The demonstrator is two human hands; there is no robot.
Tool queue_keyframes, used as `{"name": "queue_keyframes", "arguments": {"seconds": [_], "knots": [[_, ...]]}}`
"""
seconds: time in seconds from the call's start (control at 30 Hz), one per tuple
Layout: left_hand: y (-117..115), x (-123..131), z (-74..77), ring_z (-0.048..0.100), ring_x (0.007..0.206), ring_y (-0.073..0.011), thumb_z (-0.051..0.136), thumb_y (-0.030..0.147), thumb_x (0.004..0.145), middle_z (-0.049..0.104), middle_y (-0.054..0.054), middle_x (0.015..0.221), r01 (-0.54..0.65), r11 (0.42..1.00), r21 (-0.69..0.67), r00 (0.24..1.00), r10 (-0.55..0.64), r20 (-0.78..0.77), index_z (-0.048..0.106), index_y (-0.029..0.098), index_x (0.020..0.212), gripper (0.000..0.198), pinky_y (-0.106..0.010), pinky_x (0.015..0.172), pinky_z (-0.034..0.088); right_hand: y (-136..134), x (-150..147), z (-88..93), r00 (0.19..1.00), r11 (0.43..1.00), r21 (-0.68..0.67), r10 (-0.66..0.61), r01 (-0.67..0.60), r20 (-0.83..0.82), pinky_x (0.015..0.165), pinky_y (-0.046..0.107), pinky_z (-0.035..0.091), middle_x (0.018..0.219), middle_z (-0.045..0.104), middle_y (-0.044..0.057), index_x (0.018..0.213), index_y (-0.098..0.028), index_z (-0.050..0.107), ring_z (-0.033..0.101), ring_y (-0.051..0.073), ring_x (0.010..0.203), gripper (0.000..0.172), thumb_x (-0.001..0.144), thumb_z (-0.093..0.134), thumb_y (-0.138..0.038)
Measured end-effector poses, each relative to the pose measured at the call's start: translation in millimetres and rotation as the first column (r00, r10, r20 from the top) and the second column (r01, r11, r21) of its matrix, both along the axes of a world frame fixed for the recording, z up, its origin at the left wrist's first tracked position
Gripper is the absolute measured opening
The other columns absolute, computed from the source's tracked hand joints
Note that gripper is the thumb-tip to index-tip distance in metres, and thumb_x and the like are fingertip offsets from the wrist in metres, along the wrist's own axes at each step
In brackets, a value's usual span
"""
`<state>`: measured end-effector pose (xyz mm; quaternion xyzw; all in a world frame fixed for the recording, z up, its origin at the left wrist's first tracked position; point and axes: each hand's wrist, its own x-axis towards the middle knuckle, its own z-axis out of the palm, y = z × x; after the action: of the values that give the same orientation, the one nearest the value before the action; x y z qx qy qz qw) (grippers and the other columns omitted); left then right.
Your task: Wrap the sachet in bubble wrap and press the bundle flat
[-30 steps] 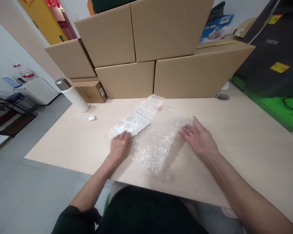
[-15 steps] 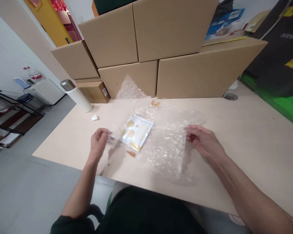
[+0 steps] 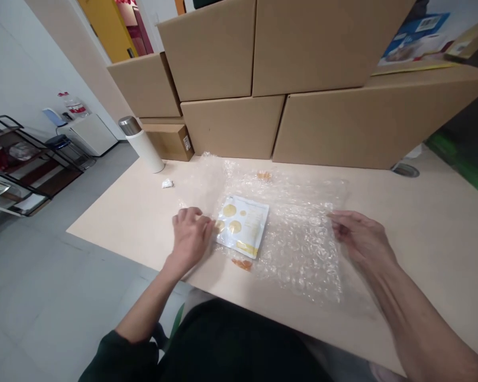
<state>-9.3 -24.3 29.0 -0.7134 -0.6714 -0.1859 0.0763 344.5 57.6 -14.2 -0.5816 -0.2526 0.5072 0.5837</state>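
A clear sheet of bubble wrap (image 3: pixel 298 254) lies spread over the tabletop, with patches of brown tape at its far and near edges. On its left part rests a flat white packet (image 3: pixel 242 227) with yellow round prints, tilted slightly. My left hand (image 3: pixel 191 233) is closed at the packet's left edge, fingers curled down on the wrap there; its fingertips are partly hidden. At the opposite side, my right hand (image 3: pixel 360 236) pinches the wrap's right edge between thumb and fingers.
Large cardboard boxes (image 3: pixel 231 127) are stacked along the table's back. A white flask (image 3: pixel 145 151) with a steel cap stands at the back left, beside a smaller carton (image 3: pixel 167 140). A crumpled white scrap (image 3: pixel 167 183) lies before it. A clear round object (image 3: pixel 405 170) sits back right.
My left hand has come in toward the packet, carrying the wrap's left edge. The raised far-left corner of the wrap has dropped to the table. The view has shifted, moving everything rightward.
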Motion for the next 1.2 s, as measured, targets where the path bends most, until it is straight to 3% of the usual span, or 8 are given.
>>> {"name": "queue_keyframes", "arguments": {"seconds": [0.13, 0.27, 0.43, 0.57, 0.73, 1.07, 1.13, 1.2], "knots": [[17, 20, -12.4, 0.045, 0.116, -0.0354, 0.054, 0.039, 0.094, 0.061, -0.015, 0.116, -0.001, 0.985, -0.172, 1.0, -0.003, -0.02, 0.076, 0.018, 0.08, 0.033, -0.053, 0.095, 0.036, 1, 0, -3.1, 1.0, 1.0, 0.011, 0.005, -0.005, 0.028, 0.038, 0.015, 0.037, 0.048, 0.059, 0.0, 0.066, -0.012, 0.07, 0.049, 0.007, 0.04, 0.025, 0.045, 0.083, -0.014], [26, 17, -22.3, 0.046, 0.116, -0.0323, 0.06, 0.035, 0.089, 0.062, -0.012, 0.113, -0.041, 0.965, -0.26, 0.985, 0.082, 0.151, 0.07, 0.017, 0.073, 0.026, -0.051, 0.098, 0.036, -1, 0, -1.6, 0.998, 1.0, 0.013, 0.001, -0.002, 0.067, 0.035, 0.016, 0.035, 0.046, 0.058, 0.0, 0.065, -0.013, 0.07, 0.048, 0.007, 0.039, 0.027, 0.042, 0.084, -0.017], [23, -4, -15.8, 0.047, 0.117, -0.0307, 0.051, 0.03, 0.091, 0.061, -0.012, 0.118, -0.097, 0.962, -0.257, 0.952, 0.165, 0.257, 0.066, 0.018, 0.074, 0.026, -0.05, 0.097, 0.037, 1, 2, -3.7, 0.996, 1.0, -0.003, -0.004, 0.004, 0.093, 0.034, 0.016, 0.035, 0.045, 0.058, 0.0, 0.065, -0.012, 0.07, 0.047, 0.008, 0.038, 0.031, 0.038, 0.084, -0.019], [25, -36, -11.1, 0.044, 0.12, -0.0334, 0.051, 0.033, 0.092, 0.059, -0.013, 0.121, -0.247, 0.942, -0.226, 0.936, 0.292, 0.195, 0.068, 0.018, 0.074, 0.028, -0.051, 0.096, 0.038, 2, 3, -6.8, 0.995, 1.0, -0.008, 0.001, 0.0, 0.101, 0.033, 0.016, 0.036, 0.045, 0.058, 0.0, 0.065, -0.012, 0.07, 0.048, 0.008, 0.038, 0.033, 0.036, 0.085, -0.019], [30, -72, -19.5, 0.045, 0.123, -0.0362, 0.051, 0.033, 0.089, 0.057, -0.014, 0.128, -0.395, 0.87, -0.293, 0.899, 0.433, 0.073, 0.071, 0.018, 0.078, 0.027, -0.052, 0.098, 0.039, 2, 5, -7.5, 0.993, 1.0, -0.004, -0.01, 0.01, 0.117, 0.033, 0.015, 0.036, 0.047, 0.058, 0.0, 0.063, -0.013, 0.071, 0.048, 0.008, 0.041, 0.032, 0.035, 0.084, -0.018], [26, -86, -31.8, 0.059, 0.107, -0.0299, 0.04, 0.034, 0.097, 0.06, -0.017, 0.112, -0.402, 0.85, -0.34, 0.881, 0.461, 0.112, 0.064, 0.015, 0.091, 0.03, -0.039, 0.088, 0.047, 1, 2, -2.3, 0.983, 1.0, -0.022, -0.003, 0.007, 0.186, 0.035, 0.022, 0.034, 0.051, 0.056, 0.003, 0.057, -0.018, 0.07, 0.046, 0.012, 0.046, 0.026, 0.036, 0.085, -0.02], [26, -87, -32.9, 0.062, 0.1, -0.029, 0.039, 0.033, 0.098, 0.061, -0.016, 0.107, -0.405, 0.848, -0.341, 0.875, 0.468, 0.125, 0.061, 0.016, 0.094, 0.028, -0.038, 0.084, 0.047, -1, 3, 1.8, 0.964, 1.0, -0.007, 0.002, 0.0, 0.265, 0.04, 0.025, 0.036, 0.054, 0.058, 0.002, 0.063, -0.02, 0.07, 0.047, 0.013, 0.049, 0.027, 0.04, 0.084, -0.023], [26, -88, -33.7, 0.064, 0.096, -0.0283, 0.04, 0.032, 0.098, 0.063, -0.015, 0.103, -0.404, 0.849, -0.34, 0.872, 0.47, 0.139, 0.06, 0.017, 0.096, 0.025, -0.038, 0.082, 0.046, -5, 1, 11.0, 0.916, 0.994, 0.107, -0.052, 0.01, 0.397, 0.049, 0.028, 0.042, 0.062, 0.06, 0.001, 0.077, -0.023, 0.071, 0.05, 0.014, 0.054, 0.032, 0.048, 0.082, -0.024]]}}
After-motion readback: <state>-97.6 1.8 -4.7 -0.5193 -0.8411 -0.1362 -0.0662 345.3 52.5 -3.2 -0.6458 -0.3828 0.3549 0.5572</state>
